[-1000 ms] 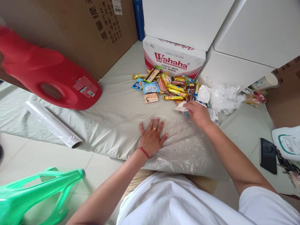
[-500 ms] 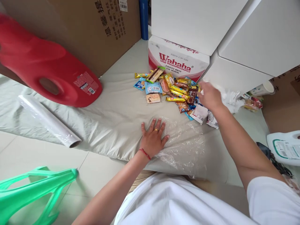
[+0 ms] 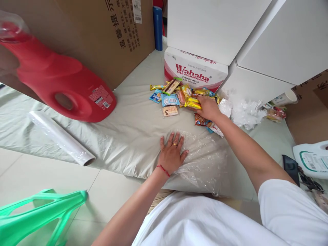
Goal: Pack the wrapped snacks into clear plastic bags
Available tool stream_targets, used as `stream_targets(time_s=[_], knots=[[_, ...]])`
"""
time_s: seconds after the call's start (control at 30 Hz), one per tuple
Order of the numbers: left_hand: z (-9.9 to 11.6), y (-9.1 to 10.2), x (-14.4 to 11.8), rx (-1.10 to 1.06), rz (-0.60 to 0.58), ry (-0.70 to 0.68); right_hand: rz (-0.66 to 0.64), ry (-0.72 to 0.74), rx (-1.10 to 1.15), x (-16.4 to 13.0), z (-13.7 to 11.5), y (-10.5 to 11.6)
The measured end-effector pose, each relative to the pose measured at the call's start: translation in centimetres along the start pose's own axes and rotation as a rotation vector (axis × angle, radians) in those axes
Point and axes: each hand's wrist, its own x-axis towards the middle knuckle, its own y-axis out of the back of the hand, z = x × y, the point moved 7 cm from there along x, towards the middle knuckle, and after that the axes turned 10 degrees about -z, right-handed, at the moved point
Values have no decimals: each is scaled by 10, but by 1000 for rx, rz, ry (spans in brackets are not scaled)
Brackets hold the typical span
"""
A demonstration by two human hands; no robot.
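My left hand [image 3: 171, 155] lies flat with fingers spread on the pale green cloth [image 3: 133, 126], at the edge of a crinkled clear plastic sheet [image 3: 205, 164]. My right hand [image 3: 208, 108] is in the snack pile, its fingers closed round the right end of some yellow-wrapped snack bars [image 3: 192, 103]; the fingertips are partly hidden. Around it lie a blue-and-white packet [image 3: 170, 99], a pinkish wrapped biscuit [image 3: 170, 110], a green-edged bar [image 3: 172, 86], a blue packet [image 3: 155, 96] and a brown packet [image 3: 199, 119].
A Wahaha water carton [image 3: 196, 70] stands behind the pile, below white cabinets [image 3: 215, 27]. Crumpled white plastic [image 3: 246, 111] lies right. To the left are a red jug [image 3: 74, 92], a roll of clear film [image 3: 63, 138] and a green stool [image 3: 43, 212]. A white bottle [image 3: 312, 160] lies far right.
My right hand has moved left from the pile's right side onto the yellow bars, which now look bunched together. My left hand stays flat. The view has shifted slightly.
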Motion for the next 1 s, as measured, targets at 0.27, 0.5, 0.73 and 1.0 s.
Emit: stream_targets(time_s=[0.27,0.5,0.73,1.0], knots=[[0,2,0,-23,10,-3,-213,104,522,-142,-33,-5],[-6,4,3,14,34,97,-208,132,283,-180,-81,-81],[-5,4,4,40,30,115,65,157,373,-203,-71,-82],[-3,3,5,106,6,119,65,113,331,-190,-84,-80]])
